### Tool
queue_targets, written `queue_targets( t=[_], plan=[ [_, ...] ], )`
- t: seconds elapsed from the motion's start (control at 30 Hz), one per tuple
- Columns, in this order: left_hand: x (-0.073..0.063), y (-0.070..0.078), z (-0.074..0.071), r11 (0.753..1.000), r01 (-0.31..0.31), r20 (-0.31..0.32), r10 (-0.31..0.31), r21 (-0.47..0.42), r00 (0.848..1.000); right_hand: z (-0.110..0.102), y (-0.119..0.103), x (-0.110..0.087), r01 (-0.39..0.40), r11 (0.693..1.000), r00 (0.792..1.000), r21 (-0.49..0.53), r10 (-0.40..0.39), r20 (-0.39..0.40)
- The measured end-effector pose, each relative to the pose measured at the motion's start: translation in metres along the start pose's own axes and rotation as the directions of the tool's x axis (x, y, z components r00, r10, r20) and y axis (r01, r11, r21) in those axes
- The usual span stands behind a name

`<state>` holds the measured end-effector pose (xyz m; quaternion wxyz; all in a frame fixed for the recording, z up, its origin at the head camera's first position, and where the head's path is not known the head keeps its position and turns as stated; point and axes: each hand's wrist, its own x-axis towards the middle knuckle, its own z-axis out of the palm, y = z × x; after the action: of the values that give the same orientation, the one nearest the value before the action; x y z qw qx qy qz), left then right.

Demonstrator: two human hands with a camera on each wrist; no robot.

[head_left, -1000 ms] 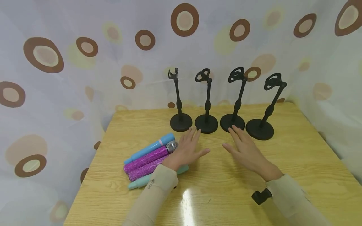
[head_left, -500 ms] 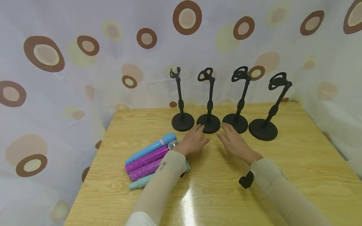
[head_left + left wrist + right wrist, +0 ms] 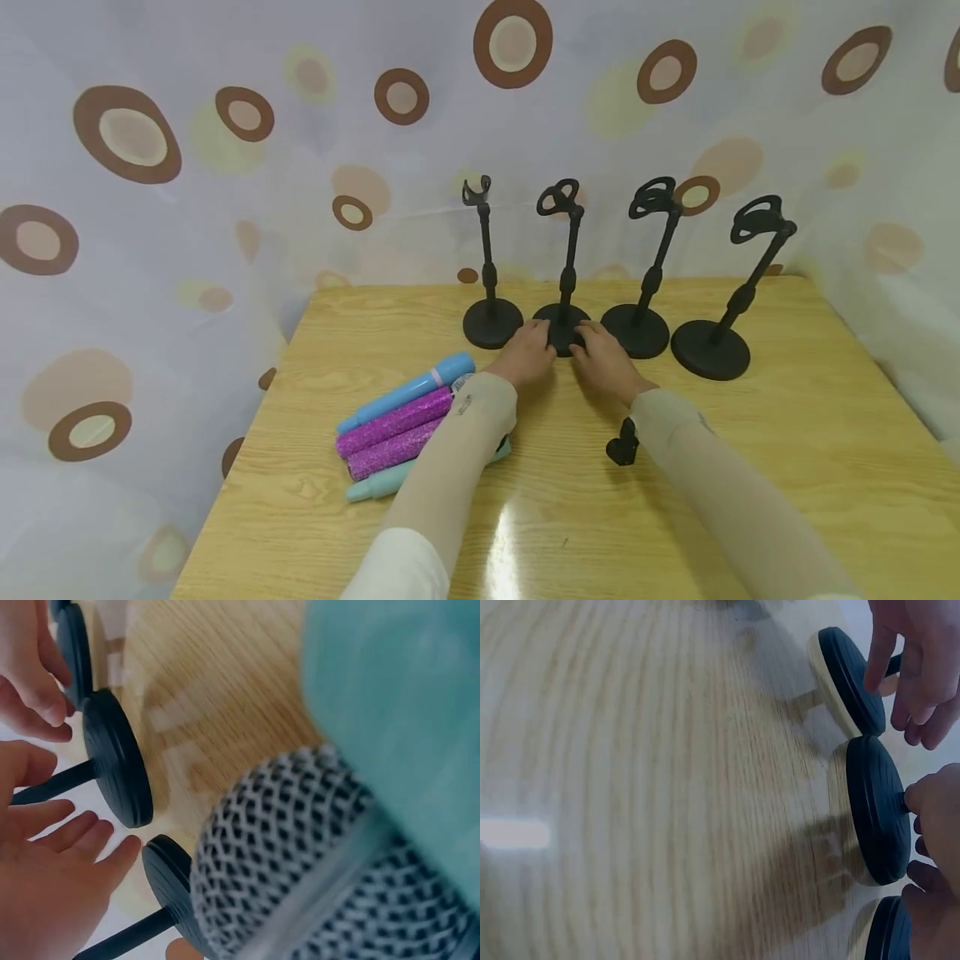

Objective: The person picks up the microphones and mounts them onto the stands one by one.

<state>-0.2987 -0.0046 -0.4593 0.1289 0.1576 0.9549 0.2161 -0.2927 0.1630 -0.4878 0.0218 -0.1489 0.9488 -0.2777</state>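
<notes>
Several black desktop microphone stands are lined up at the back of the table. Both hands reach to the second stand from the left. My left hand is at the left front of its round base, fingers loosely bent. On the right front of that base is my right hand, its fingers also bent. In the left wrist view the fingers of the left hand are spread near the stand's pole, not wrapped round it. Whether either hand touches the base is hard to tell.
Left of the left forearm lie a blue microphone, two glittery purple microphones and a teal microphone. Other stands flank the second one: one to its left, two to its right. A patterned curtain hangs behind the table.
Both hands have moved forward and closer together, from flat with spread fingers above the table to bent fingers at the second stand's base. The view has shifted slightly.
</notes>
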Motion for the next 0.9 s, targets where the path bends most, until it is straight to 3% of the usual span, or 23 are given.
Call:
queue_targets(
  t=[0.17,0.3,0.47,0.57,0.9],
  plan=[
    [0.005,0.009,0.001,0.987,-0.002,0.009,0.000,0.159,1.000,0.004,0.006,0.003,-0.009,0.997,0.999,-0.078,0.012,0.032],
    [0.006,0.014,0.004,0.939,0.022,0.033,-0.035,0.344,0.999,0.007,0.009,0.002,0.034,0.987,0.999,-0.156,-0.029,0.032],
    [0.007,0.020,0.005,0.889,0.032,-0.007,-0.032,0.456,0.999,0.006,0.006,0.002,0.025,0.988,1.000,-0.155,-0.022,0.021],
    [0.008,0.022,0.004,0.880,0.031,0.007,-0.039,0.473,0.999,0.007,0.005,0.000,0.029,0.984,0.999,-0.174,-0.024,0.028],
    [-0.002,0.025,-0.002,0.897,-0.024,0.108,-0.027,0.442,0.994,0.014,0.003,-0.018,0.020,0.984,1.000,-0.178,-0.023,-0.015]
  ],
)
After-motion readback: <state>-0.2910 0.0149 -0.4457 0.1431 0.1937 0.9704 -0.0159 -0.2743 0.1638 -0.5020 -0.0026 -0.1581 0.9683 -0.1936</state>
